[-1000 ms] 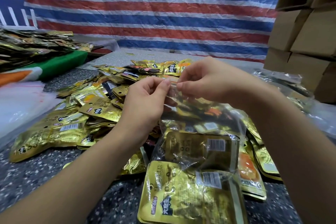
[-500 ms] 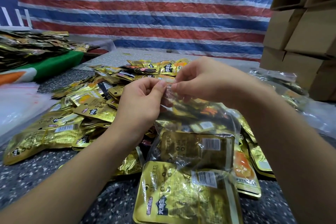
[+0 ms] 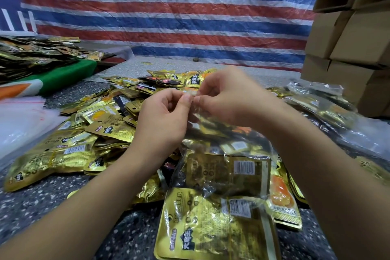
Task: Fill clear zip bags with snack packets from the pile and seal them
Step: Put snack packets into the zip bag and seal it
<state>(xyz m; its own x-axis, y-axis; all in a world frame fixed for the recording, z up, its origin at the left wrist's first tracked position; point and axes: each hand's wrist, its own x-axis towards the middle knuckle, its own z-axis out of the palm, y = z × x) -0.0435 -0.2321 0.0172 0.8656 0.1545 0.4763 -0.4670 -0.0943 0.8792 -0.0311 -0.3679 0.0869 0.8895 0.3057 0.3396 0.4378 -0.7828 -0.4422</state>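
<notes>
Here both hands, left hand (image 3: 166, 116) and right hand (image 3: 230, 97), grip pinched on the zip bag (image 3: 228, 167) top edge

Packet pile (image 3: 101, 129) sits mid-counter (image 3: 42, 202), filled bag (image 3: 228, 171) in front of it on the right. Boxes (image 3: 350, 48) stacked far right, more filled bags (image 3: 329, 110) before them, another heap (image 3: 31, 57) back left.
</notes>
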